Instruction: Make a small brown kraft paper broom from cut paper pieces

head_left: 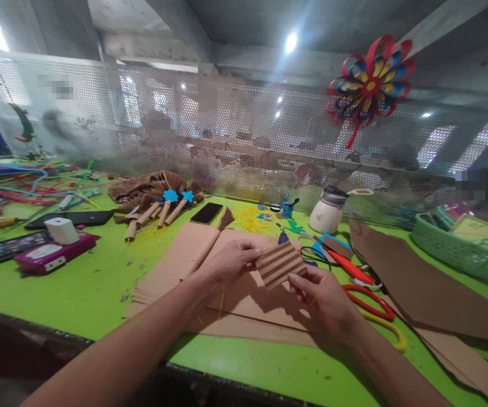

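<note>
A small piece of pleated brown paper (281, 264) is held up between my two hands, its folds showing as light and dark stripes. My left hand (237, 263) pinches its left edge between thumb and fingers. At its lower right edge, my right hand (318, 291) grips it the same way. Beneath both hands lies a stack of brown paper sheets (252, 302). A rolled paper tube (203, 249) with a fringed brown tip (227, 217) rests on the stack beside my left hand. Behind the pleated piece, a dark blue tool tip (283, 236) partly shows.
Red and yellow scissor handles (375, 305) lie right of my right hand, near large brown sheets (422, 277). Farther back stand a white jar (327, 212) and a green basket (460, 249). Left are paper fans with blue stars (170, 196), a phone (207, 213) and a purple box (55, 254).
</note>
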